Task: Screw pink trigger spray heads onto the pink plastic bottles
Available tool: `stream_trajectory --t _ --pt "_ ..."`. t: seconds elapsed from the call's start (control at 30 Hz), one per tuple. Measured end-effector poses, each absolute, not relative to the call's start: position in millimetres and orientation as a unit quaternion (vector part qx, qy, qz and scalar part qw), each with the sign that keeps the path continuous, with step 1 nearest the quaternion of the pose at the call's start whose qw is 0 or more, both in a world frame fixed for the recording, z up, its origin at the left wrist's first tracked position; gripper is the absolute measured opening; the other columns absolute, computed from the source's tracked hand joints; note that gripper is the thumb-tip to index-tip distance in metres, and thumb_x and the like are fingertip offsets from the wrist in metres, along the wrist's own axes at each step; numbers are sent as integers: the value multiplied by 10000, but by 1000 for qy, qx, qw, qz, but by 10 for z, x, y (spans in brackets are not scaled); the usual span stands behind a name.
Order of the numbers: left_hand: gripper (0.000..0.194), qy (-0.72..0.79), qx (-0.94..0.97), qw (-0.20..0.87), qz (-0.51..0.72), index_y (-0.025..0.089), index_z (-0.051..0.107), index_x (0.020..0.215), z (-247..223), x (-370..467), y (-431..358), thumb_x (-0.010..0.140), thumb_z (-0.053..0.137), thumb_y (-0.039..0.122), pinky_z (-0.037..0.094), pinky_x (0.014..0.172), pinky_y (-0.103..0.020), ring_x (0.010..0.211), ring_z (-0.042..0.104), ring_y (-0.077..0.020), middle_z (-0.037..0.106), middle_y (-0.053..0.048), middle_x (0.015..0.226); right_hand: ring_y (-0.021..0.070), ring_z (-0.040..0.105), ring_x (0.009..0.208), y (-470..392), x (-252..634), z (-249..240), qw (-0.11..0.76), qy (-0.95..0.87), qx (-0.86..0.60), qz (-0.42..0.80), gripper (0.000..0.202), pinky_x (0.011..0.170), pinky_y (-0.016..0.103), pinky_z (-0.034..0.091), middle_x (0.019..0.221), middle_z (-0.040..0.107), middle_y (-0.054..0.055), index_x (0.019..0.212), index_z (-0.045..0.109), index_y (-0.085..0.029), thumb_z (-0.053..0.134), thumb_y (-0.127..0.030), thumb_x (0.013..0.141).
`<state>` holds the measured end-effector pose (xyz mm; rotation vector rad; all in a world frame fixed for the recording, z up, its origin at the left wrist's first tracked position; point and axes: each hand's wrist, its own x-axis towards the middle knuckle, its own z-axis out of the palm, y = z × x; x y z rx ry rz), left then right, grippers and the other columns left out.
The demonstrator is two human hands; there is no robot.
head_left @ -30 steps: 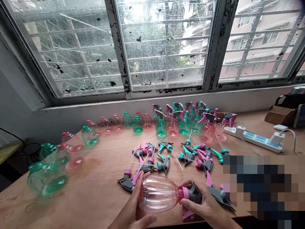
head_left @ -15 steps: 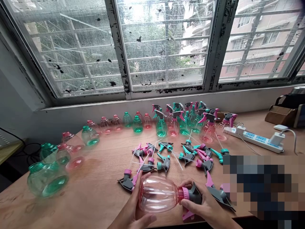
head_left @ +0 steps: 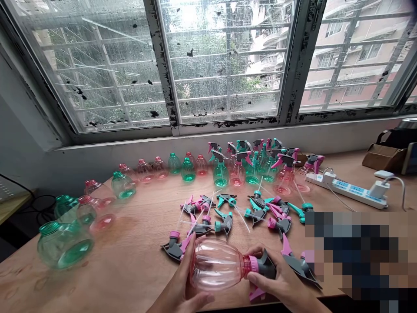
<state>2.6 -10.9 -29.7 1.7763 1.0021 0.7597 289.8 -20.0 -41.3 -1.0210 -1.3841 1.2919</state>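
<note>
A clear pink spray bottle (head_left: 216,264) lies sideways between my hands above the table's front edge. My left hand (head_left: 187,282) grips its base end, thumb below and fingers behind. At the neck, my right hand (head_left: 270,274) is closed around the pink collar (head_left: 253,264) of a grey and pink trigger sprayer head (head_left: 267,265). The head sits on the bottle's mouth; how tightly it is screwed I cannot tell. Just beyond my hands lie several loose sprayer heads (head_left: 224,224) in grey with pink or teal, their thin tubes pointing various ways.
Open-topped green bottles (head_left: 65,248) and pink bottles (head_left: 158,168) curve along the left and back. Bottles with sprayers fitted (head_left: 237,171) stand at the back centre. A white power strip (head_left: 348,191) with cables and a brown bag (head_left: 384,150) are at the right. Windows (head_left: 224,65) rise behind.
</note>
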Motion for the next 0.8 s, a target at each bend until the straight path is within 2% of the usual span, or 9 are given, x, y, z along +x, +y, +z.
stream_trajectory --t 0.07,0.17,0.33,0.5,0.6,0.7,0.8 --pt "1040 403 725 467 307 330 -14 1614 -293 33 -93 871 668 581 89 1303 -462 1591 91 -311 117 -31 1735 165 577 660 -204 2895 -408 472 -564 -417 534 365 613 258 490 775 694 4 949 698 -172 821 -475 787" --pt "946 408 729 457 305 340 54 1617 -295 37 -74 903 636 559 50 1304 -458 1595 49 -305 100 -9 1737 171 584 664 -203 2898 -414 471 -557 -424 537 365 603 256 493 753 687 -2 946 701 -173 823 -476 784" --pt "807 415 731 443 312 374 -29 1607 -300 26 -92 992 461 555 67 1307 -427 1593 101 -270 152 19 1730 194 613 713 -193 2908 -447 477 -563 -428 522 370 641 276 516 805 710 13 971 703 -168 822 -463 782" --pt "1012 406 719 476 302 311 -4 1619 -310 30 -61 893 662 542 68 1306 -441 1592 99 -299 115 -42 1735 172 585 684 -197 2906 -447 471 -561 -422 535 381 614 258 494 787 681 2 982 686 -166 810 -476 797" --pt "1010 406 716 481 302 283 48 1623 -301 40 -43 879 675 552 52 1305 -452 1595 42 -306 93 -59 1737 181 594 682 -197 2907 -421 461 -572 -427 527 376 612 261 501 755 672 0 960 692 -170 801 -493 800" --pt "970 408 725 463 305 322 -37 1613 -288 37 -61 922 596 570 52 1305 -454 1595 68 -296 112 -42 1736 204 622 705 -196 2905 -397 464 -581 -431 511 362 624 273 517 755 693 8 944 696 -183 801 -496 795" --pt "847 405 737 447 307 356 -91 1597 -289 23 -84 986 458 565 74 1305 -445 1591 119 -279 156 -22 1729 193 609 670 -203 2897 -393 463 -576 -430 518 370 592 269 509 741 689 5 943 697 -180 797 -504 794"
